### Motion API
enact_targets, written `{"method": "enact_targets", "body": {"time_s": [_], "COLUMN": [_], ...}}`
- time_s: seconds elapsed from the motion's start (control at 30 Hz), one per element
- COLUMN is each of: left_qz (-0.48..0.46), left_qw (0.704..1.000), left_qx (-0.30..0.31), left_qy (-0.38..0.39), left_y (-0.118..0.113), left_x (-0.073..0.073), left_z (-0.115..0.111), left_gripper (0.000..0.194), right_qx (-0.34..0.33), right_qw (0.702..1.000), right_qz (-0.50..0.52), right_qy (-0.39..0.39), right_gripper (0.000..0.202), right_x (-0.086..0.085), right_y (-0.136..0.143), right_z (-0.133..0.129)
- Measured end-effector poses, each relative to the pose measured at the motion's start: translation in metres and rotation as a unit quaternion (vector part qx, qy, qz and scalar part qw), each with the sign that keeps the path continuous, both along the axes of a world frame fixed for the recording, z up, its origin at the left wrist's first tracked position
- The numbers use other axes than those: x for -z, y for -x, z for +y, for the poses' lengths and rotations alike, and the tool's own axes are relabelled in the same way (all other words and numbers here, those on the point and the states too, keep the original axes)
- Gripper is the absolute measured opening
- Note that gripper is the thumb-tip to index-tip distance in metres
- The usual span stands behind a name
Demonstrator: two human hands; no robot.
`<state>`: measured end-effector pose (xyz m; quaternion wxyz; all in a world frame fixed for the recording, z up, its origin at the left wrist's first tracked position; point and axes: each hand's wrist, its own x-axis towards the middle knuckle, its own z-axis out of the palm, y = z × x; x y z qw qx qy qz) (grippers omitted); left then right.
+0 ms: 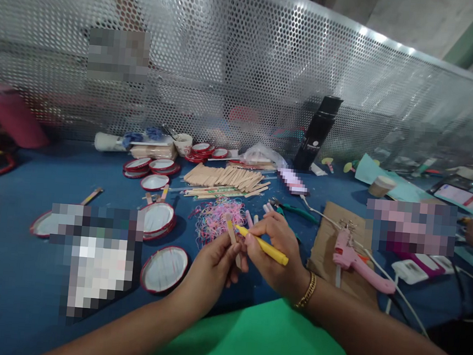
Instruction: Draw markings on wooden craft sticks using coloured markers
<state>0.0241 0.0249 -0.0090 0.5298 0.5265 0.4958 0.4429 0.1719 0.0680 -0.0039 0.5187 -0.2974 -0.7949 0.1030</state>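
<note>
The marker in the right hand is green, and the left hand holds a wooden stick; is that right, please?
Not quite: the head view shows that the marker in the right hand is yellow, not green; the left hand does hold a wooden stick.

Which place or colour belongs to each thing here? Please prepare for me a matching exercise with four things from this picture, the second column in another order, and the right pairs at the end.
Things:
1. Marker
2. Glue gun
3. Bottle
4. Stick

Places and colours:
A. Pink, lying at least partly on the cardboard
B. Held in the left hand
C. Yellow, held in the right hand
D. Black, standing in front of the metal panel

Right pairs: 1-C, 2-A, 3-D, 4-B
</note>
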Motion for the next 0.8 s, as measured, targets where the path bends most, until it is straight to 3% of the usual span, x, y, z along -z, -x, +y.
{"method": "enact_targets", "body": {"time_s": [0.23,0.4,0.57,0.8], "left_qz": [-0.012,-0.015,-0.016,-0.030], "left_qw": [1.000,1.000,1.000,0.999], "left_qx": [-0.008,-0.008,-0.008,-0.003], "left_qy": [0.003,0.005,0.003,0.024], "left_y": [0.0002,0.0002,0.0004,0.0024], "left_x": [-0.0014,-0.0011,-0.0018,-0.0016], "left_z": [0.0000,0.0002,0.0001,0.0009], "left_gripper": [0.031,0.031,0.032,0.033], "right_qx": [-0.035,0.001,-0.025,0.007], "right_qw": [0.999,1.000,1.000,1.000], "right_qz": [-0.020,-0.005,-0.013,0.000], "right_qy": [-0.005,-0.012,-0.012,0.015], "right_gripper": [0.009,0.008,0.009,0.006], "right_x": [0.0003,-0.0006,-0.0011,-0.0046], "right_y": [0.0009,-0.0002,0.0007,-0.0011], "right_z": [-0.0019,-0.0002,-0.0006,0.0021]}}
